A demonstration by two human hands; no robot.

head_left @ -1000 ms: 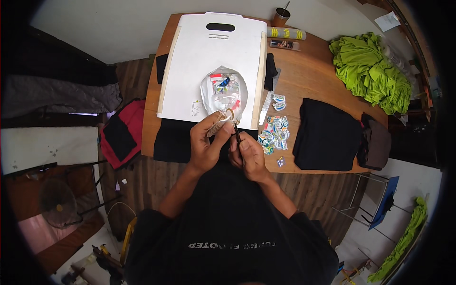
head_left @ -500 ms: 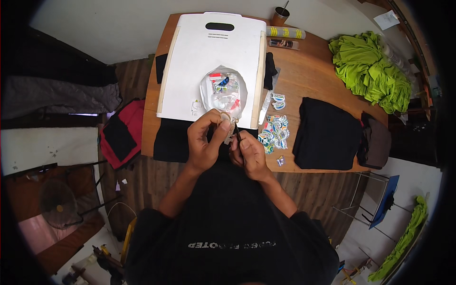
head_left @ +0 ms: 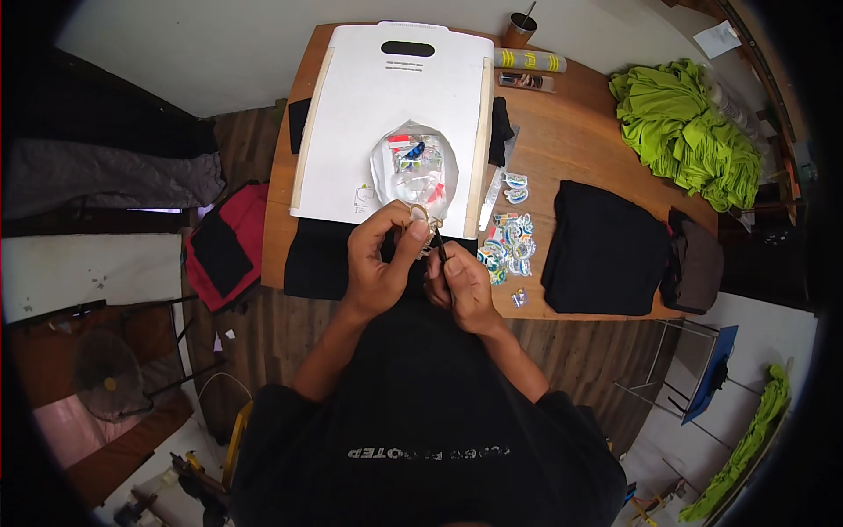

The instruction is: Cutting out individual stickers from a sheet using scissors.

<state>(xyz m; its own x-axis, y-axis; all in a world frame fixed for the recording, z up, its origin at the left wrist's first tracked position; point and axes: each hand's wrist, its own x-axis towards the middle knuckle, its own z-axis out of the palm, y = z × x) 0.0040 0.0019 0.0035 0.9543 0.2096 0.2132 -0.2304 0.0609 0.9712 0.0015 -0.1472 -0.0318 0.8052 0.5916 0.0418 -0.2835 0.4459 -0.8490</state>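
Between the thumb and fingers of my left hand is a small pale cut-out piece, like a printed sticker or transfer. My right hand is closed around a slim dark tool, like small scissors; its tip meets the piece's edge. Both hands are over the near edge of a white board. Just beyond them, on the board, sits a round whitish container holding clear scraps and a few coloured bits. Several colourful cut-outs lie on the table right of my right hand.
Folded black cloth lies on the wooden table at right, near a heap of lime-green cloth. Black fabric lies under the board. A cup and a grey-yellow roll stand behind. Red cloth is at left.
The pale strip that hung below my left fingers now shows shorter and bunched near the tool's tip. Both hands stay in nearly the same place.
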